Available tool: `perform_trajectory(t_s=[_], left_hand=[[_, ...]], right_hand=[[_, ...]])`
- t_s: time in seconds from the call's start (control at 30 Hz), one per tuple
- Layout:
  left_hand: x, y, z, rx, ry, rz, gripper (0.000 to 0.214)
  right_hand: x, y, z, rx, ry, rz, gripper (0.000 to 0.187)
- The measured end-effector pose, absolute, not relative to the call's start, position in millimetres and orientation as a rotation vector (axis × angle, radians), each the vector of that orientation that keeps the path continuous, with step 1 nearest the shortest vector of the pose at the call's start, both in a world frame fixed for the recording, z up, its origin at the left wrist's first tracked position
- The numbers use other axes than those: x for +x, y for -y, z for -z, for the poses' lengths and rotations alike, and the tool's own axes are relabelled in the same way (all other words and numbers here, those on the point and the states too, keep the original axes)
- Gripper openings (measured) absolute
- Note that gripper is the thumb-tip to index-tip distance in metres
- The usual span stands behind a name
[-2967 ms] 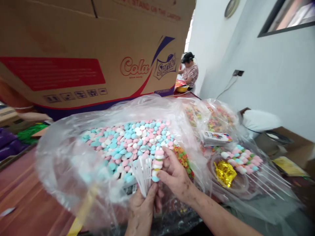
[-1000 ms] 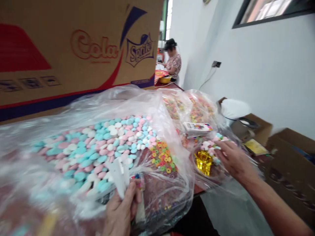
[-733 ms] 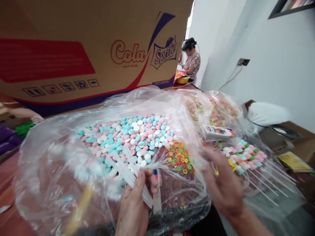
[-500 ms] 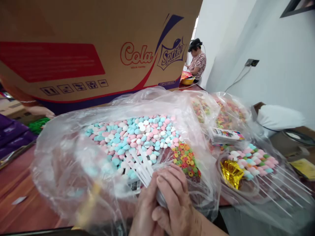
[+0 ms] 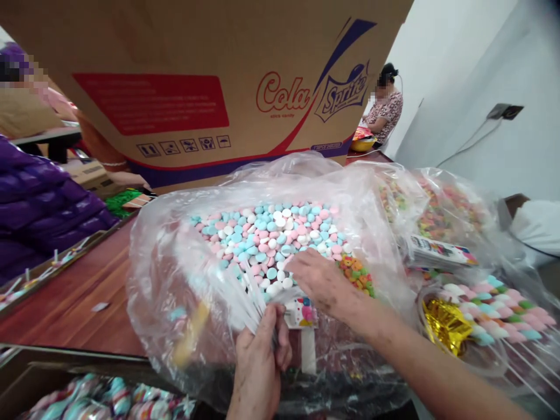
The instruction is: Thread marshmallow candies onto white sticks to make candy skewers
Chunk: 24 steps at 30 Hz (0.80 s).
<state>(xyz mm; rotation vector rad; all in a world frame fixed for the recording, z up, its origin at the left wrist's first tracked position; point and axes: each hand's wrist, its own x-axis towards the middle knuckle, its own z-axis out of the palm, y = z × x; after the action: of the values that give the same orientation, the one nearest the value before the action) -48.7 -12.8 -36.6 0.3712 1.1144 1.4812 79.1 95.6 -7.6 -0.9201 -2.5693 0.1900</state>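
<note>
My left hand point(image 5: 262, 350) is closed around a bundle of thin white sticks point(image 5: 249, 297), which fan out toward the upper left. Just right of them, my right hand point(image 5: 315, 280) reaches over a pile of pink, blue and white button-shaped candies point(image 5: 262, 233). Its fingers are bent and close together at the pile's edge; anything between the fingertips is hidden. Beyond that wrist lie small ring-shaped candies point(image 5: 356, 271) in orange, green and yellow. Below my right hand is a colourful printed card point(image 5: 301, 313). Clear plastic sheeting point(image 5: 175, 280) surrounds the pile.
A large cardboard box point(image 5: 245, 46) stands behind the candies. To the right are finished candy skewers point(image 5: 503, 309), a tub with gold ties point(image 5: 446, 326), stacked cards point(image 5: 437, 251) and bagged ring candies point(image 5: 450, 204). A box of wrapped candies point(image 5: 118, 399) sits lower left. Co-workers are beyond.
My right hand has left the left hand and the stick bundle and moved up to the candy pile. The left hand keeps the sticks. The view has turned left, showing the wrapped candies.
</note>
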Motion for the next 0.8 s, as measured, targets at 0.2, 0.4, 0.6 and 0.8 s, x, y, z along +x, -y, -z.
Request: perform_trajectory(t_s=[0.2,0.4,0.6,0.8], left_hand=[[-49,23,48,0.386,-1.159,-1.528,0.034],[-50,24,60,0.374,-1.173,-1.519,0.036],[-51,24,60,0.379,-1.165,-1.506,0.033],[-51,23,61,0.393,-1.160,-1.494,0.032]], right_hand=[[8,-114,24,-0.479,3.031,-0.013,0.011],[12,-126,35,-0.360,3.095,0.040,0.008],[68,-140,34,-0.613,2.970,0.227,0.012],[79,-135,19,-0.799,2.857,0.265,0.020]])
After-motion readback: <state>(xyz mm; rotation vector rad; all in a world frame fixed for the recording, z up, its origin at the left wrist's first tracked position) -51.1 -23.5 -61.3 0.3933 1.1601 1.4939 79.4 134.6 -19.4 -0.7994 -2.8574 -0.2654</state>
